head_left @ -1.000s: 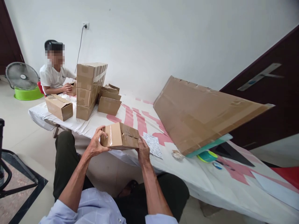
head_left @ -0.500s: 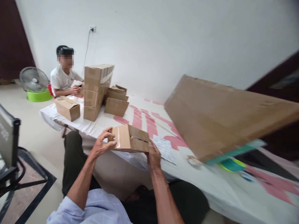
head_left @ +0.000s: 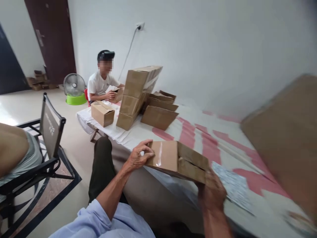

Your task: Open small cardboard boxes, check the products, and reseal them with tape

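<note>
A small brown cardboard box [head_left: 168, 157] with a strip of clear tape is held between my two hands, over the near edge of the table. My left hand [head_left: 138, 154] grips its left end, thumb and fingers at the edge. On the other end, my right hand [head_left: 213, 191] wraps around the box, some of its fingers hidden beneath. The flaps on the right side meet at a slightly gaping seam. Just right of the box, a patterned pale blue-white sheet or packet [head_left: 232, 185] lies on the table.
Stacked cardboard boxes [head_left: 133, 96] stand on the table [head_left: 193, 112], with an open box [head_left: 159, 115] beside them and another box [head_left: 102, 113] to their left. A large cardboard piece [head_left: 284, 132] rises at right. A co-worker [head_left: 102, 82] holds a box. A chair [head_left: 52, 129] stands left.
My view has swung left, so the scene sits further right, and another seated person now shows at the left edge. Both hands keep hold of the cardboard box.
</note>
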{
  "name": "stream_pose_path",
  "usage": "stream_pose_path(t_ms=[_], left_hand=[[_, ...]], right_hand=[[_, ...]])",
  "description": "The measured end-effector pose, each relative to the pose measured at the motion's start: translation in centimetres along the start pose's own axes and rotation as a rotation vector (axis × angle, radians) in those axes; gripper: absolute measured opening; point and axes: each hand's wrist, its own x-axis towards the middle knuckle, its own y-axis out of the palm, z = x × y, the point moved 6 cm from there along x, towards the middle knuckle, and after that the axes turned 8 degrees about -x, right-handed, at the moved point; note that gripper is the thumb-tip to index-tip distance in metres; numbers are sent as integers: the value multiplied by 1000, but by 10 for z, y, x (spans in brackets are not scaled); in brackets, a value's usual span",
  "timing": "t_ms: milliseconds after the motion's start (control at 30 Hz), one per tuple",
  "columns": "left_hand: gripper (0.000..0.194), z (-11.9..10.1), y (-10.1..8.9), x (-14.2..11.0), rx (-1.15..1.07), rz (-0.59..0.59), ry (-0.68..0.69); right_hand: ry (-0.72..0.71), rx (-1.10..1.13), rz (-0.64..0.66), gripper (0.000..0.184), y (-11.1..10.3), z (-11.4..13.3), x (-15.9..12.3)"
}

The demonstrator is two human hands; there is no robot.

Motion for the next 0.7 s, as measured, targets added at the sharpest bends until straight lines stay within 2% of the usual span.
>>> stream_pose_path(t_ms=[133, 300, 533, 700], left_hand=[[31, -10, 0, 5, -22, 39, -53], [36, -7, -5, 8, -147, 67, -117], [39, 6, -16, 10, -367, -85, -144], [45, 14, -19, 10, -383, -194, -205]], right_hand=[[21, -69, 24, 69, 9, 15, -3], [78, -9, 19, 69, 10, 15, -3], [30, -34, 52, 63, 10, 8, 2], [15, -57, 53, 66, 9, 4, 5]])
